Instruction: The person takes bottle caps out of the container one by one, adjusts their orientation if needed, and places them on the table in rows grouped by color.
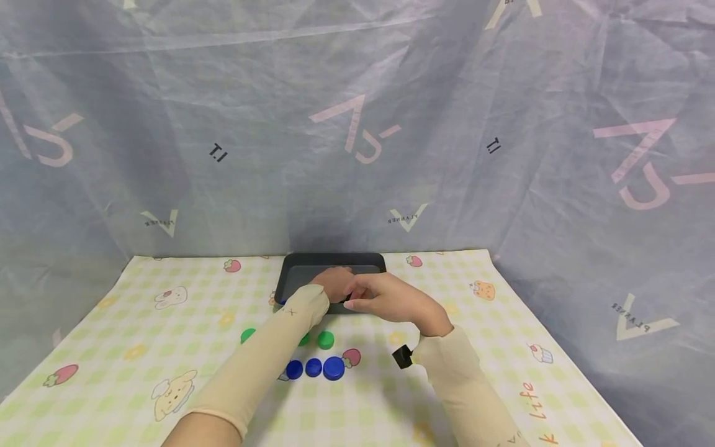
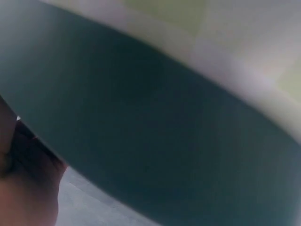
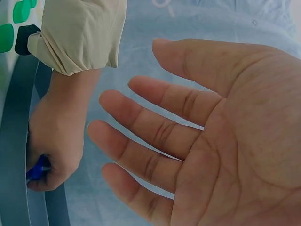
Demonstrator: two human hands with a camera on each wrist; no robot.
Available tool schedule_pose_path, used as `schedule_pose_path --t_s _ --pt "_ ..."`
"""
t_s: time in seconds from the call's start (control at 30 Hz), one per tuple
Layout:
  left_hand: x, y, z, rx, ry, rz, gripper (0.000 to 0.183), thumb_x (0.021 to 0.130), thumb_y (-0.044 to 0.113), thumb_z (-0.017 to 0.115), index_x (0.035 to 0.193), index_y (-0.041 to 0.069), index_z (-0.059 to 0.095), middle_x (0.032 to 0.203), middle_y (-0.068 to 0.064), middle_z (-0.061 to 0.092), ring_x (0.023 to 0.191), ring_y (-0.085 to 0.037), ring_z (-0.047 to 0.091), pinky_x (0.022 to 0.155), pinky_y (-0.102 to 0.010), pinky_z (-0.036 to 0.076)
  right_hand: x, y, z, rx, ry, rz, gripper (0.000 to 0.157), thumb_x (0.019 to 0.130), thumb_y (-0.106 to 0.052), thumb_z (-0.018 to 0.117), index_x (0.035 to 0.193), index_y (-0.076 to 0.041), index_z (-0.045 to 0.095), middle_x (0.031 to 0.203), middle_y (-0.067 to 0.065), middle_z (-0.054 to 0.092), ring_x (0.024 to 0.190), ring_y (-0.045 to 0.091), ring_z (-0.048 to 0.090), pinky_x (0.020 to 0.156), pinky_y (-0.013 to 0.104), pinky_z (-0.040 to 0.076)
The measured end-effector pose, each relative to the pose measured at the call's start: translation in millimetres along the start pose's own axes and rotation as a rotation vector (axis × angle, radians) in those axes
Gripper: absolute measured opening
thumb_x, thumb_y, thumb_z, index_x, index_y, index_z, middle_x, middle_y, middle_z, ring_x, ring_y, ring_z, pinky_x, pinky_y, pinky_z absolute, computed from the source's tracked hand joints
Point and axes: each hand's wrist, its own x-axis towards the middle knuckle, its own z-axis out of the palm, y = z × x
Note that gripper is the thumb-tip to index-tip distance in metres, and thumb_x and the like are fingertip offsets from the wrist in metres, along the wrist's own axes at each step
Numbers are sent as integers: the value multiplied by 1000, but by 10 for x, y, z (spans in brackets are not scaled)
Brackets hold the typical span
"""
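At the back of the table, my left hand [image 1: 335, 282] reaches down into a dark grey tray [image 1: 285, 273]. In the right wrist view its fingers pinch a blue cap [image 3: 37, 170], close beside the tray wall [image 3: 13, 141]. The tray's side fills much of the left wrist view, with part of the left hand [image 2: 30, 193] at the lower left. My right hand [image 1: 393, 299] hovers over the tray's front right, next to the left one. Seen from its wrist, this right hand [image 3: 225, 132] has spread, relaxed fingers and holds nothing.
Three blue caps [image 1: 334, 368] lie in a row on the checked tablecloth [image 1: 223, 310] in front of the tray. Behind them are green caps [image 1: 326, 339], partly hidden by the left sleeve [image 1: 262, 360]. A grey printed curtain [image 1: 251, 186] hangs behind the table.
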Motion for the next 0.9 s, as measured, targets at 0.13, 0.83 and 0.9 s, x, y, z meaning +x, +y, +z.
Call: schedule_pose_path --t_s 0.13,0.83,0.9 --pt "33 -52 21 33 26 58 30 103 18 55 80 23 74 103 -1 73 107 -23 62 94 -40 50 9 -3 3 1 -5 0 14 98 -24 65 112 -21 67 94 -8 68 88 15 65 79 32 52" --pt "-88 -95 -230 -114 48 93 15 97 10 64 96 20 75 88 2 65 82 -13 54 74 -29 49 10 -9 23 -19 -29 6 22 96 -20 69 117 -18 65 101 -8 68 92 8 65 84 29 52" --pt "-111 -121 -260 -109 75 94 15 96 7 65 104 15 75 96 -4 66 83 -15 56 77 -30 51 6 5 23 -9 -29 8 22 96 -21 69 117 -17 65 101 -8 68 92 8 65 83 29 52"
